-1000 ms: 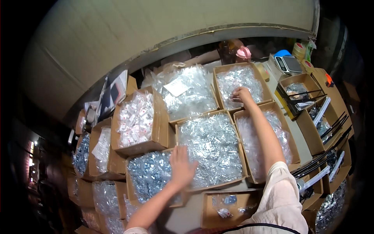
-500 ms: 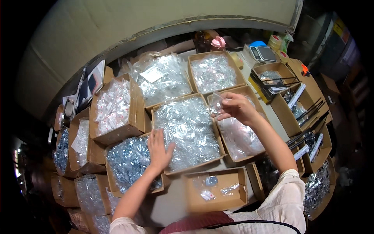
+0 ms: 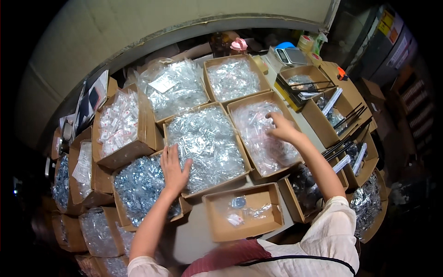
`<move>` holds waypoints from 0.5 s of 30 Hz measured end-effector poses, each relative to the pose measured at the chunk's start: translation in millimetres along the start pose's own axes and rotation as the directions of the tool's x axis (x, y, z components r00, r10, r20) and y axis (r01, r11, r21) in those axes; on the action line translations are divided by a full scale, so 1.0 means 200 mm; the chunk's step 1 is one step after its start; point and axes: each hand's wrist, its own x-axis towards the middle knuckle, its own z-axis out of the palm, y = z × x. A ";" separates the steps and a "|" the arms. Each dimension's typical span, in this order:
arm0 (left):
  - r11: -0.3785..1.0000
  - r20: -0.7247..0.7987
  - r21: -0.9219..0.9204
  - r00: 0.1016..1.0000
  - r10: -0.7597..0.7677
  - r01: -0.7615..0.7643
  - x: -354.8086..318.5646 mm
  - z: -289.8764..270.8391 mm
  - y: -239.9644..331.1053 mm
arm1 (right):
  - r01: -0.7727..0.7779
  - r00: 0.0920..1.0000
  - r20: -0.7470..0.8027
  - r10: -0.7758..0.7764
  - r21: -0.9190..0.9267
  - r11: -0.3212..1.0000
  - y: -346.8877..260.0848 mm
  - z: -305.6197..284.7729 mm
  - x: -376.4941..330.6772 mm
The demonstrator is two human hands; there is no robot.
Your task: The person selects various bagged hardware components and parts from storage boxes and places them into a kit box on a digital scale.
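A dim workroom with a pale curved wall behind holds a bench [image 3: 194, 233] crowded edge to edge with open cardboard boxes, nearly all heaped with small clear plastic bags of parts. The left hand [image 3: 174, 170] lies flat and open, fingers spread, across the seam between the middle box [image 3: 206, 144] of shiny packets and the box of darker, bluish packets [image 3: 138, 184] just beside it; it presses down and grips nothing. The right hand [image 3: 282, 130] reaches into the right-hand box [image 3: 264, 136] with fingers curled down among the clear bags; it looks to be closing on one, but whether a bag is actually pinched between the fingers cannot be told from this view. Near the body sits a shallow box [image 3: 243, 211], almost bare, with only a few small packets lying in it. Farther back stand a box of white-labelled packets [image 3: 121, 123], two more boxes of clear bags, a small scale [image 3: 290, 55] and rolls of tape, and to the right a row of boxes with long black strips laid across them. As a judgement, the step in hand is picking: one bag is being singled out from the right-hand box while the other hand steadies the stock. A next move would call for a clean pinch on a single slippery bag, lifted free without dragging its neighbours.
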 end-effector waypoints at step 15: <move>1.000 0.007 -0.008 1.000 -0.011 0.011 0.00 0.02 -0.01 | -0.035 0.991 -0.055 0.123 0.775 0.630 0.08 -0.02 -0.10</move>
